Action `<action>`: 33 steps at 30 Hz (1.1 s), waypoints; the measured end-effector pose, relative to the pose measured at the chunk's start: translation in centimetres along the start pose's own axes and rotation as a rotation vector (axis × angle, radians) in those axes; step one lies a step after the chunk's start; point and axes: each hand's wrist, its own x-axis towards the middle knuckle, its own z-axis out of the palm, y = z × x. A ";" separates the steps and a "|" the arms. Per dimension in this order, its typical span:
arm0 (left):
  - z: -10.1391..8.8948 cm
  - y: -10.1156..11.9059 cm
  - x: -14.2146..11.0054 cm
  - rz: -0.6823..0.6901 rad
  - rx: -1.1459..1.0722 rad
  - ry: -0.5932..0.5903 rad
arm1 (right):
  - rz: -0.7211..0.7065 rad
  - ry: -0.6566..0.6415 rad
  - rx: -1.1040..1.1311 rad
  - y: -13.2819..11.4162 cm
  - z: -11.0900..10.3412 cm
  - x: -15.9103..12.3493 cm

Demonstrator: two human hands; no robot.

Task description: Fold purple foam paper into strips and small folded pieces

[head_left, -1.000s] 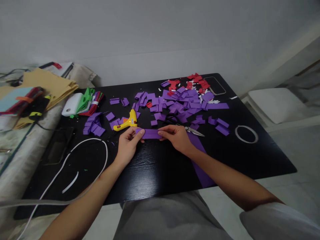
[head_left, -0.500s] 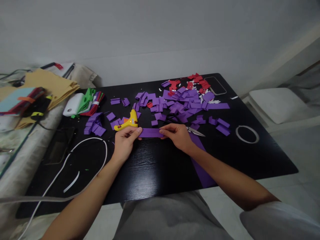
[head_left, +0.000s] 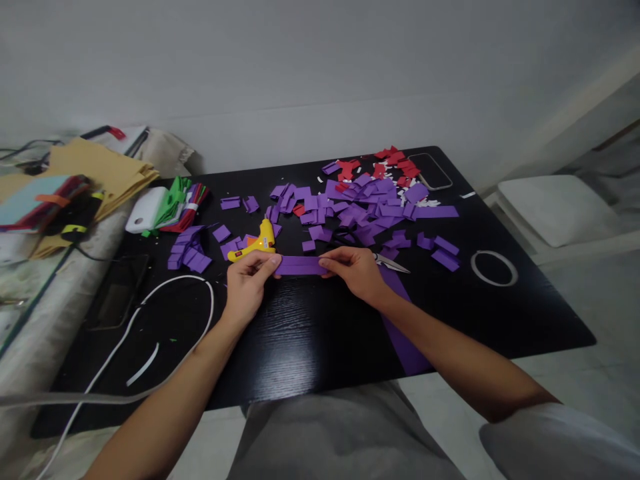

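A folded purple paper strip (head_left: 301,265) is stretched between my two hands, with a crease line running along its length. My left hand (head_left: 247,283) pinches its left end between thumb and fingers. At the right end, my right hand (head_left: 355,272) grips it the same way. Just behind my left hand lies a yellow hot glue gun (head_left: 257,241). Scissors (head_left: 391,263) lie beside my right hand, blades pointing right, their dark handles partly hidden. Under my right forearm runs a long purple paper strip (head_left: 405,340).
Many folded purple pieces (head_left: 360,207) and red scraps (head_left: 395,160) cover the table's back. A white cable (head_left: 213,307) loops at left near a dark phone (head_left: 117,293). A whitish ring (head_left: 494,268) lies at right. Bundled coloured paper strips (head_left: 180,207) sit at back left.
My left hand has shifted very slightly left, and a little more of the purple strip shows between my hands. Everything else stays put.
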 end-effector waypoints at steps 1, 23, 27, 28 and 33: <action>0.1 0.1 0.0 -0.013 -0.005 -0.009 | 0.008 0.000 0.007 0.0 0.0 0.0; 0.1 -0.2 0.7 -0.229 -0.115 -0.071 | 0.165 -0.036 0.185 0.2 -0.3 0.4; 0.1 -0.3 0.8 -0.239 -0.103 -0.058 | 0.180 -0.054 0.206 0.2 -0.3 0.4; 0.1 -0.3 0.7 -0.239 -0.098 -0.056 | 0.185 -0.058 0.209 0.1 -0.3 0.4; 0.1 -0.1 0.5 -0.226 -0.093 -0.077 | 0.183 -0.033 0.219 0.1 -0.2 0.4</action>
